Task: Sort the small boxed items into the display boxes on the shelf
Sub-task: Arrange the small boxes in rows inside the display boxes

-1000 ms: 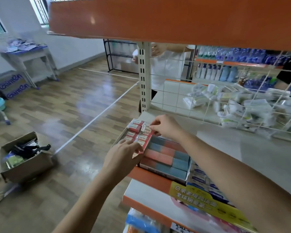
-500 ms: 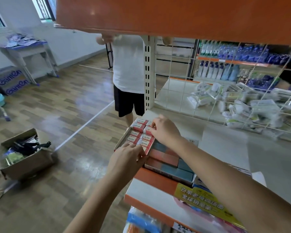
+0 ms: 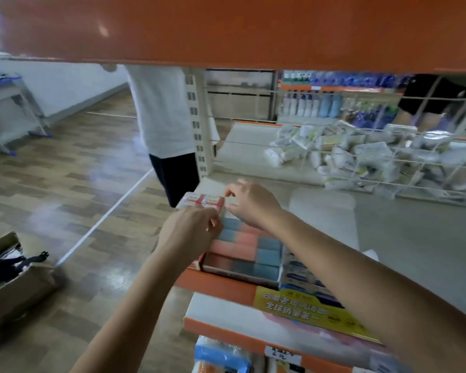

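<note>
- the top of the view is taken up by an orange shelf board [image 3: 226, 30], below which a slotted cream upright [image 3: 198, 125] is seen.
- a person in a white shirt and dark shorts [image 3: 164, 125] is seen standing on the wooden floor [image 3: 65, 184] just behind the upright.
- white packets [image 3: 361, 154] are heaped behind a wire grid [image 3: 388, 168] at the far right.
- an open cardboard box [image 3: 14, 281] holding dark things is seen on the floor at the left; a table [image 3: 6, 103] is set against the wall.
- a yellow printed sign [image 3: 307, 310] is fixed along the shelf's orange front edge.
- the small red-and-white boxed items [image 3: 203, 201] are packed in rows in a display box at the shelf's left corner, touching a second display box [image 3: 248, 251] filled with pink and blue packs.
- the left hand [image 3: 189, 232] is laid over the near end of the red-and-white rows, fingers curled; whether anything is gripped cannot be told.
- the right hand [image 3: 253, 204] is held at the far right side of those rows, fingers bent and pinched down; its grip cannot be told through the blur.
</note>
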Demonstrator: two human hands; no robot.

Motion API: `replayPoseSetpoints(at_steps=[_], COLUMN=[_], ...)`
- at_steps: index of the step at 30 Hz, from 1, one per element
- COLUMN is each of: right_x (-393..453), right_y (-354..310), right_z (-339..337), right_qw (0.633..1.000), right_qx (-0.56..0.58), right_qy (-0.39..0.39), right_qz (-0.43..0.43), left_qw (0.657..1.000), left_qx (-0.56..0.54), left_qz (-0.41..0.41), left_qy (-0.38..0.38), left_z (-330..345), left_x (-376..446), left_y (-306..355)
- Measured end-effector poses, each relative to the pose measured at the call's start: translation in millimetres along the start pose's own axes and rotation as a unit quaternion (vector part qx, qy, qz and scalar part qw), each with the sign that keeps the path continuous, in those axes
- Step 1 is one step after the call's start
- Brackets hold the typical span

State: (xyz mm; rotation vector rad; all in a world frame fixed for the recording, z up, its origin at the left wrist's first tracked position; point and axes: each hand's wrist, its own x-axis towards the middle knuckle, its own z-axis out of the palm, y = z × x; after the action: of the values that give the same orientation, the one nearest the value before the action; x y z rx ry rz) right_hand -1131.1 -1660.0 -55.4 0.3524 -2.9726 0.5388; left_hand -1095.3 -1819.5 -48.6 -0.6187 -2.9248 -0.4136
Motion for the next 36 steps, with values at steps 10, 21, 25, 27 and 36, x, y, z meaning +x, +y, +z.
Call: replayPoseSetpoints(at_steps=[10,21,25,27,36], right_x=[-117,-364,-445,-479,-573], right_y=[164,357,418,444,538], right_z=[-103,-186,-206,-214,-239], right_qw=[0.975,0.879,0.849,0.834,0.797], right_qx=[-0.099,-0.037,-0.024,-0.011,-0.017], right_qy=[0.028,0.009,0.029,0.047,0.167], right_qz=[0.194,0.476,0.528,0.55,0.581], left_qw=[0.967,0.883,0.868,0.865,0.877], left_qx=[0.044,0.061,0.06,0.053,0.059], left_qz=[0.245,0.434,0.463,0.466,0.443], left_qy=[-0.052,-0.168,-0.17,-0.179,-0.179], left_z=[37,121,151,167,231], left_x=[110,103,86,80,102], left_y=[194,485,580,621,745])
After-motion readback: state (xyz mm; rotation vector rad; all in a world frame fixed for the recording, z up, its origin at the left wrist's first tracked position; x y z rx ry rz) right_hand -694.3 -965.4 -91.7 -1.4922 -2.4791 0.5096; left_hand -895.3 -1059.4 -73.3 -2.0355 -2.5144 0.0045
